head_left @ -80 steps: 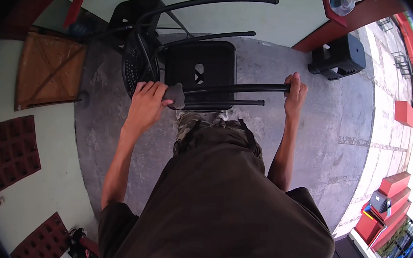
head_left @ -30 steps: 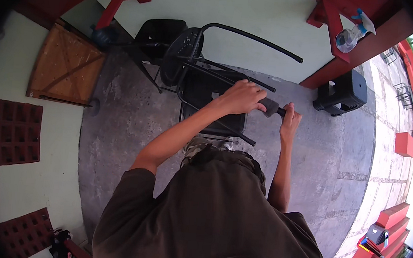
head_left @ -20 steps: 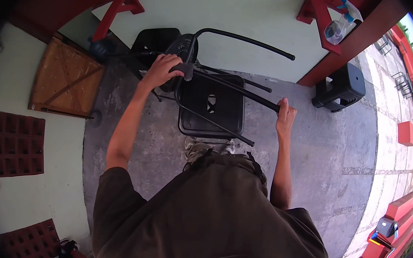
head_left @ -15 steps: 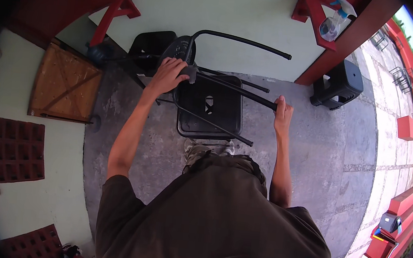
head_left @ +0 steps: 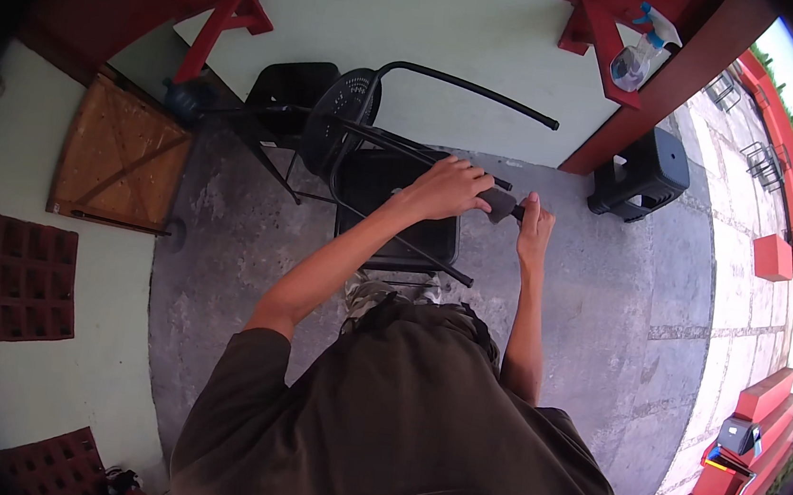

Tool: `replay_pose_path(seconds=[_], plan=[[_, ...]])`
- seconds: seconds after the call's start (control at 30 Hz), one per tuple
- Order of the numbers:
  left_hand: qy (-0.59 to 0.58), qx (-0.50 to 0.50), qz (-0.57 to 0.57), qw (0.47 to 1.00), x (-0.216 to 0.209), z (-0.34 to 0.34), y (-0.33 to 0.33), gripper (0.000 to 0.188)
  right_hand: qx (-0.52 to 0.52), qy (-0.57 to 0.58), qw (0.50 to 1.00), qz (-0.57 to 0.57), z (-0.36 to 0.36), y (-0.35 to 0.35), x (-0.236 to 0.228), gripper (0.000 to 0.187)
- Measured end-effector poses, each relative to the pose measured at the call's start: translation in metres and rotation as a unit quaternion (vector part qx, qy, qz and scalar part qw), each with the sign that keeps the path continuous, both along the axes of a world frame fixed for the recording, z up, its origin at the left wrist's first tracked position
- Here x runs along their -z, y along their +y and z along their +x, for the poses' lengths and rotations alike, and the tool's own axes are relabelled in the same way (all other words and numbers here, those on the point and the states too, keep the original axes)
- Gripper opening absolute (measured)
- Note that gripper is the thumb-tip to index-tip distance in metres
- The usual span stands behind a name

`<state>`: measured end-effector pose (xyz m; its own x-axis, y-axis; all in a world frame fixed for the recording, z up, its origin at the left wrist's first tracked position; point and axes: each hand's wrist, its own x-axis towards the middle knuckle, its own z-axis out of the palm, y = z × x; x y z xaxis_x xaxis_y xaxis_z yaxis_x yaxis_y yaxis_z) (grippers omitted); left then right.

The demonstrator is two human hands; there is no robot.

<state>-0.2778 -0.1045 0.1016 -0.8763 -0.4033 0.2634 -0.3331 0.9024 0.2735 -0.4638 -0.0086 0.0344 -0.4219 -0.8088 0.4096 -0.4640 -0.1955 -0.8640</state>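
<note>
In the head view, a dark grey pad [head_left: 498, 206] is held by the left hand [head_left: 450, 192], its fingers closed over it, and is wrapped around one leg [head_left: 518, 212] of a tipped black chair [head_left: 343, 109], while the leg's end is gripped by the right hand [head_left: 536, 227] just beside the pad. The chair lies in front of the person, above a black square seat [head_left: 436, 235]; whether the two touch cannot be told. The step in hand is judged to be wiping that leg, and for a further stroke the end should be kept steady and the pad snug along the tube.
</note>
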Motion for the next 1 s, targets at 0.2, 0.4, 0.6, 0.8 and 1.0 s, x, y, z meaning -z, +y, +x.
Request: replay_pose_path(seconds=[0.2,0.4,0.6,0.8,1.0], plan=[[-0.036,-0.114,-0.014,0.993,-0.018,0.137,-0.089,0.035,0.025,-0.029,0.998,0.055,0.001,0.007,-0.006,0.059],[-0.023,-0.125,0.025,0.992,-0.016,0.157,-0.118,0.03,0.033,-0.071,0.994,0.08,0.0,0.007,-0.006,0.057],[0.055,-0.131,0.034,0.989,-0.007,0.157,-0.117,0.024,-0.029,-0.132,0.978,0.16,0.008,0.016,-0.034,0.044],[0.142,-0.096,-0.018,0.985,-0.067,0.132,-0.089,0.025,-0.027,-0.235,0.971,0.023,-0.01,0.031,-0.059,0.038],[0.173,-0.104,-0.042,0.978,-0.108,0.126,-0.036,0.025,-0.017,-0.264,0.962,-0.064,-0.023,0.056,-0.098,0.036]])
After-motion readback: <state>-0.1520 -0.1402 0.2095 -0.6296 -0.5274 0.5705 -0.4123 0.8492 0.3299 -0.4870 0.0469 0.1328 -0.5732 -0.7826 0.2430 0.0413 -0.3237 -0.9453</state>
